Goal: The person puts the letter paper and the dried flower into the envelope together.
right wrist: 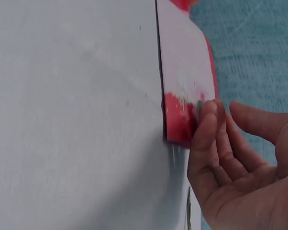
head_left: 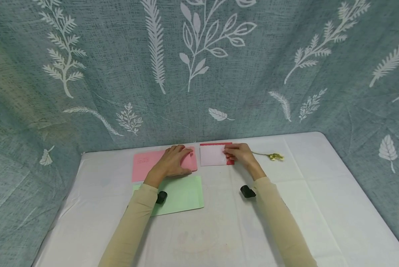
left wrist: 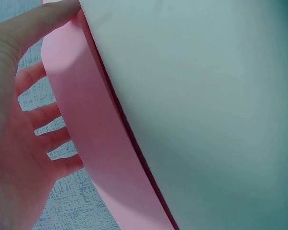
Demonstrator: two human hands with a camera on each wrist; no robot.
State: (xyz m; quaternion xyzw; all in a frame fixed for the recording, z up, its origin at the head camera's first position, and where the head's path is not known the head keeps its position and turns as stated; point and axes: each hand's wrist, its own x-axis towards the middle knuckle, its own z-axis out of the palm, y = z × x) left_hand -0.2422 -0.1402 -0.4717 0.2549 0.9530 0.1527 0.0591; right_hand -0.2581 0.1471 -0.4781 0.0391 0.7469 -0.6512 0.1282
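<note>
A pink envelope point(head_left: 146, 163) lies at the back of the table, and my left hand point(head_left: 172, 161) is spread across its right part. In the left wrist view, the thumb touches the near edge of the pink envelope point(left wrist: 96, 129) while the other fingers reach its far side. My right hand point(head_left: 240, 154) is over the right end of a red and white card point(head_left: 212, 155). Its fingers bunch at the red corner of the card point(right wrist: 177, 115), with a small green and pink piece point(right wrist: 199, 108) at the fingertips, mostly hidden. Fine pale bits show on the card beside them.
A light green envelope point(head_left: 182, 194) lies nearer me, below the pink one, partly under the left forearm. Right of the right hand is a dried flower sprig point(head_left: 275, 157) with a thin stem. The white tabletop point(head_left: 202, 237) ends against a leaf-patterned teal curtain point(head_left: 119, 74).
</note>
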